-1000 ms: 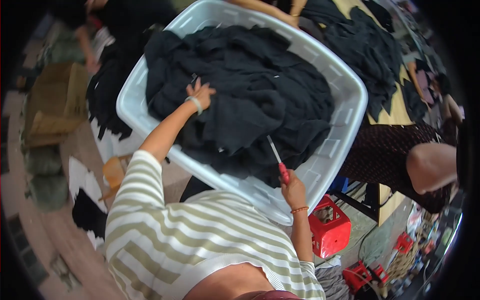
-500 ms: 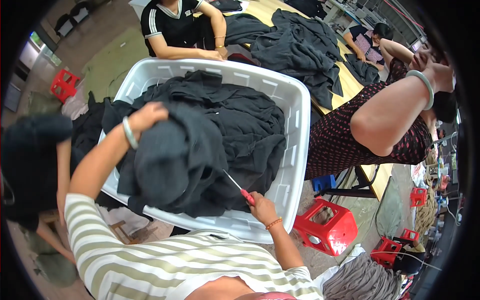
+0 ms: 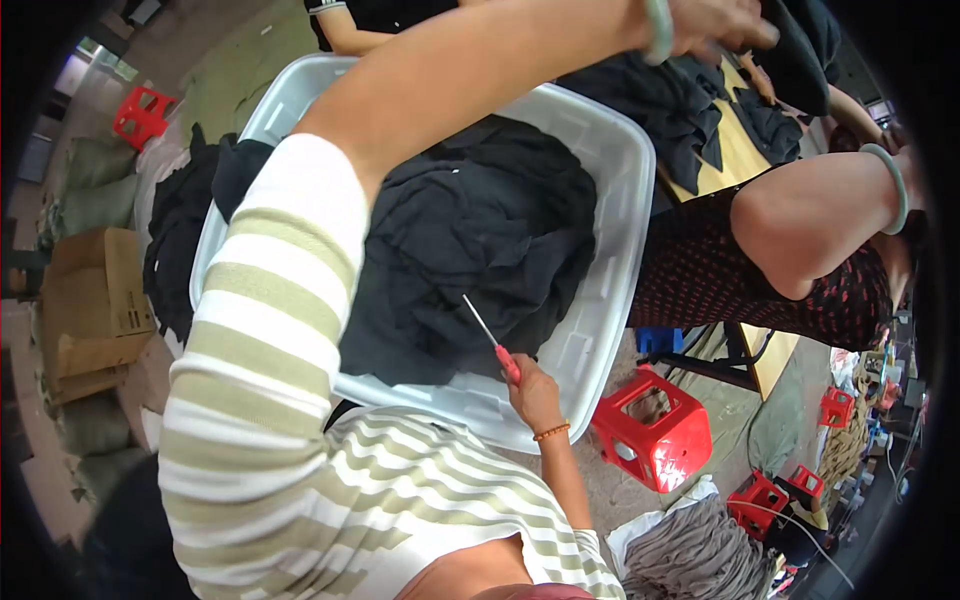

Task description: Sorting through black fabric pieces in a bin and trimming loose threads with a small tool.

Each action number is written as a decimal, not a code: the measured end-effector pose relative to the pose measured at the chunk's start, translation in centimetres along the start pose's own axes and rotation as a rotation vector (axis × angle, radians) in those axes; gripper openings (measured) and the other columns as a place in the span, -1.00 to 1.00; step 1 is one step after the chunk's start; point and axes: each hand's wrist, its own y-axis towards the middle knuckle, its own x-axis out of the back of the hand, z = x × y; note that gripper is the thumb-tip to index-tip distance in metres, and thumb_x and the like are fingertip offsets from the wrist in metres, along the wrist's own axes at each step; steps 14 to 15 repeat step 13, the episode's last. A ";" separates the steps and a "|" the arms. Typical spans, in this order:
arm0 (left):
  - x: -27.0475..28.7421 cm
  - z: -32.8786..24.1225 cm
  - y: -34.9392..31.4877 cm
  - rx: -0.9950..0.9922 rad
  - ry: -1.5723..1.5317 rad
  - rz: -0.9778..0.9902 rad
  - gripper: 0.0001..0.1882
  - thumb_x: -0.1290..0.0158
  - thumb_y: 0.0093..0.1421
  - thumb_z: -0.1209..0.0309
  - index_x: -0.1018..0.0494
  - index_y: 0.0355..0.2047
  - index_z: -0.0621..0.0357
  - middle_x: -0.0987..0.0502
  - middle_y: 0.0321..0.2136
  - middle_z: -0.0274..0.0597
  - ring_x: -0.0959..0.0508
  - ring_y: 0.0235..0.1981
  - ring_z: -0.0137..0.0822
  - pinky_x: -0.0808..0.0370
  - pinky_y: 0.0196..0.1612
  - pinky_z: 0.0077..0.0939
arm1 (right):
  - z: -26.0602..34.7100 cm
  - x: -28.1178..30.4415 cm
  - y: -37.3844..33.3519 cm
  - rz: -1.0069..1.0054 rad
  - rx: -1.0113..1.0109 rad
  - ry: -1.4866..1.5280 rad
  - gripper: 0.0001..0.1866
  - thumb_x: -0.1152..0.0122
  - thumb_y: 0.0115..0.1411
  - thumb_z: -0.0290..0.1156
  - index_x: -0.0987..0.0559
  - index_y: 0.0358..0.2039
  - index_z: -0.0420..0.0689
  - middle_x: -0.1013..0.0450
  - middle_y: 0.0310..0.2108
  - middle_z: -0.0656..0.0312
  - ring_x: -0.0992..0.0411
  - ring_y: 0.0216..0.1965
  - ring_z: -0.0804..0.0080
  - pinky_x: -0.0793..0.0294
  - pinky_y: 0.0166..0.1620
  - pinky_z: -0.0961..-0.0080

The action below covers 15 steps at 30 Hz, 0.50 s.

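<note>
My left hand (image 3: 715,28) is stretched far out to the upper right, its fingers extended and slightly blurred. Just beyond the fingertips a dark garment (image 3: 805,60) appears in mid-air, seemingly out of my grasp. My right hand (image 3: 537,392) is closed around a red-handled tool (image 3: 508,362) with a thin metal blade; its exact kind is unclear. The blade points up and left over dark garments (image 3: 470,240) heaped in a large white plastic tub (image 3: 628,230). My left arm hides part of the tub.
A person in a dotted dark dress (image 3: 700,255) stands right of the tub; another sits beyond it. More dark cloth (image 3: 640,110) covers a wooden table (image 3: 735,130). A red stool (image 3: 655,430) stands at right, a cardboard box (image 3: 95,310) at left, with dark cloth (image 3: 180,240) beside the tub.
My left arm has swung from over the tub to the upper right, and the garment it held has gone that way. My right hand still holds the tool. A person at left is gone from view.
</note>
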 end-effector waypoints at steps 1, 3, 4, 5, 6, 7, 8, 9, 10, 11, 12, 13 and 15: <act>-0.2 6.1 0.6 -0.099 0.104 -0.399 -0.58 -0.16 0.11 0.20 -0.50 -0.11 0.23 -0.55 -0.28 -0.23 -0.53 -0.24 -0.38 -0.51 -0.22 -0.36 | -0.1 -0.3 0.3 0.020 -0.023 0.002 -0.77 -0.16 0.15 -0.33 -0.48 -0.17 -0.06 -0.49 -0.33 0.01 -0.47 -0.31 -0.05 -0.43 -0.29 0.14; 1.7 12.7 -6.5 -0.005 0.239 -0.125 -0.54 -0.18 0.08 0.12 -0.51 -0.05 0.07 -0.54 -0.33 -0.29 -0.50 -0.27 -0.37 -0.51 -0.25 -0.39 | -0.6 -0.7 0.5 0.012 -0.020 0.008 -0.76 -0.16 0.15 -0.34 -0.48 -0.16 -0.06 -0.49 -0.33 0.00 -0.47 -0.31 -0.06 -0.42 -0.28 0.14; 1.1 14.2 -10.8 0.338 0.255 -0.264 -0.53 -0.19 0.08 0.12 -0.52 -0.06 0.08 -0.54 -0.36 -0.30 -0.48 -0.31 -0.43 -0.48 -0.29 -0.54 | -0.9 -0.9 0.6 0.002 0.004 0.002 -0.76 -0.16 0.15 -0.36 -0.48 -0.16 -0.07 -0.49 -0.33 0.00 -0.47 -0.30 -0.06 -0.42 -0.27 0.13; 2.2 17.0 -15.2 0.388 0.305 -0.242 -0.52 -0.19 0.09 0.11 -0.52 -0.06 0.12 -0.56 -0.35 -0.28 -0.49 -0.30 -0.47 -0.49 -0.30 -0.54 | -0.6 -0.7 0.7 0.022 -0.015 -0.009 -0.75 -0.17 0.15 -0.37 -0.49 -0.14 -0.08 -0.48 -0.30 -0.04 -0.46 -0.29 -0.08 -0.42 -0.26 0.11; 2.6 18.0 -19.4 0.571 0.367 -0.219 -0.49 -0.13 0.17 0.09 -0.46 0.04 0.11 -0.53 -0.10 -0.24 -0.48 -0.07 -0.42 -0.44 -0.07 -0.52 | -0.1 -0.5 0.7 -0.008 -0.031 -0.027 -0.76 -0.16 0.13 -0.41 -0.49 -0.16 -0.10 -0.47 -0.30 -0.02 -0.45 -0.27 -0.07 -0.42 -0.24 0.14; 3.1 21.2 -24.4 0.485 0.346 -0.368 -0.47 -0.17 0.10 0.06 -0.50 -0.03 0.16 -0.59 -0.27 -0.17 -0.55 -0.25 -0.35 -0.48 -0.17 -0.49 | 0.6 -0.1 0.9 -0.037 -0.032 -0.045 -0.77 -0.15 0.11 -0.46 -0.49 -0.18 -0.11 -0.45 -0.30 0.00 -0.44 -0.25 -0.06 -0.43 -0.22 0.16; 4.8 24.7 -30.0 0.423 0.563 -0.388 -0.48 -0.15 0.11 0.10 -0.48 -0.02 0.21 -0.59 -0.22 -0.05 -0.57 -0.18 -0.16 -0.46 -0.08 -0.46 | 0.8 0.1 1.2 -0.056 -0.064 -0.044 -0.78 -0.17 0.12 -0.42 -0.50 -0.20 -0.15 -0.45 -0.29 -0.03 -0.44 -0.26 -0.07 -0.42 -0.22 0.15; 4.5 26.2 -34.8 0.571 0.621 -0.485 -0.47 -0.15 0.10 0.12 -0.47 -0.01 0.22 -0.57 -0.17 0.00 -0.55 -0.12 -0.09 -0.44 -0.02 -0.41 | 1.0 0.2 1.5 -0.061 -0.112 -0.115 -0.78 -0.18 0.13 -0.38 -0.51 -0.21 -0.15 -0.45 -0.29 -0.04 -0.44 -0.27 -0.07 -0.43 -0.22 0.16; 4.3 26.9 -39.4 0.716 0.682 -0.581 -0.45 -0.15 0.09 0.13 -0.45 0.00 0.23 -0.55 -0.12 0.05 -0.53 -0.07 -0.03 -0.42 0.03 -0.35 | 1.4 0.3 2.1 -0.071 -0.154 -0.190 -0.77 -0.19 0.14 -0.35 -0.51 -0.21 -0.16 -0.45 -0.29 -0.04 -0.45 -0.27 -0.06 -0.43 -0.23 0.16; 3.5 27.4 -43.9 0.868 0.825 -0.632 -0.43 -0.16 0.07 0.13 -0.43 0.03 0.20 -0.51 -0.06 0.07 -0.49 0.00 -0.02 -0.37 0.08 -0.33 | 2.3 0.6 2.9 -0.022 -0.249 -0.288 -0.72 -0.21 0.16 -0.25 -0.52 -0.21 -0.15 -0.47 -0.29 -0.05 -0.46 -0.28 -0.04 -0.44 -0.23 0.17; 2.3 28.0 -48.3 1.020 0.969 -0.682 -0.40 -0.17 0.05 0.13 -0.41 0.06 0.17 -0.47 0.00 0.09 -0.45 0.06 -0.01 -0.33 0.14 -0.30 | 2.9 0.9 4.0 0.095 -0.303 -0.342 -0.69 -0.18 0.18 -0.16 -0.53 -0.22 -0.14 -0.48 -0.29 -0.09 -0.48 -0.32 -0.07 -0.44 -0.26 0.15; 1.0 30.3 -52.6 1.161 1.032 -0.675 -0.36 -0.19 0.03 0.13 -0.36 0.13 0.00 -0.33 0.14 0.10 -0.26 0.22 0.04 -0.14 0.29 -0.32 | 3.1 1.1 5.5 0.211 -0.354 -0.402 -0.64 -0.15 0.20 -0.07 -0.54 -0.23 -0.13 -0.50 -0.30 -0.13 -0.49 -0.36 -0.10 -0.44 -0.29 0.13; 1.0 30.3 -52.6 1.161 1.032 -0.675 -0.36 -0.19 0.03 0.13 -0.36 0.13 0.00 -0.33 0.14 0.10 -0.26 0.22 0.04 -0.14 0.29 -0.32 | 3.1 1.1 5.5 0.211 -0.354 -0.402 -0.64 -0.15 0.20 -0.07 -0.54 -0.23 -0.13 -0.50 -0.30 -0.13 -0.49 -0.36 -0.10 -0.44 -0.29 0.13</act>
